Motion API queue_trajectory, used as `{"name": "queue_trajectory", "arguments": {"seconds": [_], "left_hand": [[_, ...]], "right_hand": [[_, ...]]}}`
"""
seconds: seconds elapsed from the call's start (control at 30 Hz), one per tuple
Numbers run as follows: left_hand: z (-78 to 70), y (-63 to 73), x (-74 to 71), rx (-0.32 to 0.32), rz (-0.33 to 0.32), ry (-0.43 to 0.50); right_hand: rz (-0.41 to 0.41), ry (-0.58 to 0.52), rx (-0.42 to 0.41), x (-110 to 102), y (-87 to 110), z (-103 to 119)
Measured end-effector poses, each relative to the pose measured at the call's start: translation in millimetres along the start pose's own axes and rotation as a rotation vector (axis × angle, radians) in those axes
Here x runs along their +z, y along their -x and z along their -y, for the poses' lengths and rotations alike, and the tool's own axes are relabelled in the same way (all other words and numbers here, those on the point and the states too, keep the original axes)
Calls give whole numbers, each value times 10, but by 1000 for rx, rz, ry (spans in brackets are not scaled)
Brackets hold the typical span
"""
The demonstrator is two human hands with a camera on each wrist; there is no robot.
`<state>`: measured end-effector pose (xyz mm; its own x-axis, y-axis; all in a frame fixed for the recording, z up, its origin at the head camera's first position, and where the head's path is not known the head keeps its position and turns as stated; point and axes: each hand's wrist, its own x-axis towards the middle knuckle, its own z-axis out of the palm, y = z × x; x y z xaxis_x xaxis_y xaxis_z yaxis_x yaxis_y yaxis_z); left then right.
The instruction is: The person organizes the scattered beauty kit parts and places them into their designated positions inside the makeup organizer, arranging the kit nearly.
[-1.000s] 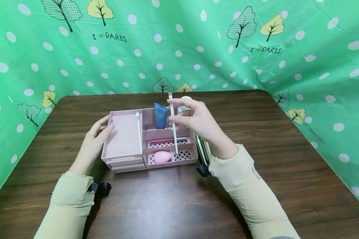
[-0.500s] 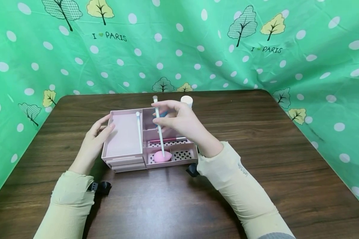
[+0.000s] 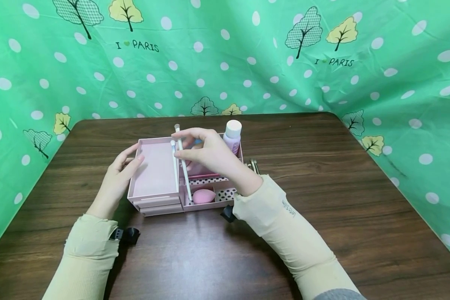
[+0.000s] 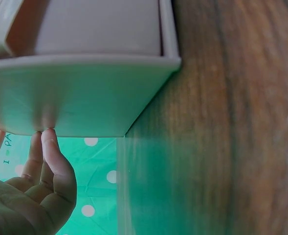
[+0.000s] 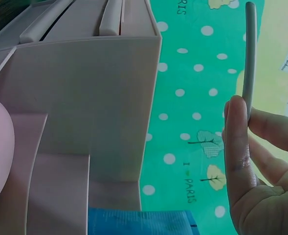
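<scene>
Right, grip first: right hand (image 3: 210,152) has a slim white brush (image 3: 185,171) pinched between thumb and fingers. Brush is near upright, bristles up, top leaning slightly left. Its lower end is over the front-left slot of the pink organizer (image 3: 155,166), just left of the pink egg-shaped sponge (image 3: 203,196). Can't tell if that end touches the slot floor. Right wrist view confirms the pinch, handle standing clear of the organizer wall there.

Left hand (image 3: 121,171): fingers relaxed, not wrapped round anything, fingertips against the organizer's left side wall toward the back; thumb at the rim.

Second brush (image 3: 175,173) lies along the right edge of the organizer's flat top tray, just beside the held one. Drawers (image 3: 159,207) below that tray, pushed in. Magenta pen (image 3: 202,177) in the middle slot, partly behind the right hand. Blue tube (image 5: 144,221) in a back slot, mostly hidden from the head view. White-capped bottle (image 3: 233,135) upright at back right.

Slim items (image 3: 254,166) right of the organizer, mostly behind the forearm. Dark wood table (image 3: 341,179); green dotted cloth (image 3: 225,50) behind.
</scene>
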<state>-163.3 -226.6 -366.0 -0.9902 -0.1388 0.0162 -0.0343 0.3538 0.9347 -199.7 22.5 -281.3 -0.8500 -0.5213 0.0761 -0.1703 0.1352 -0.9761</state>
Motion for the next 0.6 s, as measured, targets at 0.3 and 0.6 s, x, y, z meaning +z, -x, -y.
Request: {"name": "queue_trajectory", "arguments": {"seconds": [0.3,0.6], "left_hand": [[6,-8,-4,10,11,-10],[18,-14,-10,8,21,-14]], "right_hand": [[0,79,18,78,-116,5],[-4,123,31,152,-291,-15]]}}
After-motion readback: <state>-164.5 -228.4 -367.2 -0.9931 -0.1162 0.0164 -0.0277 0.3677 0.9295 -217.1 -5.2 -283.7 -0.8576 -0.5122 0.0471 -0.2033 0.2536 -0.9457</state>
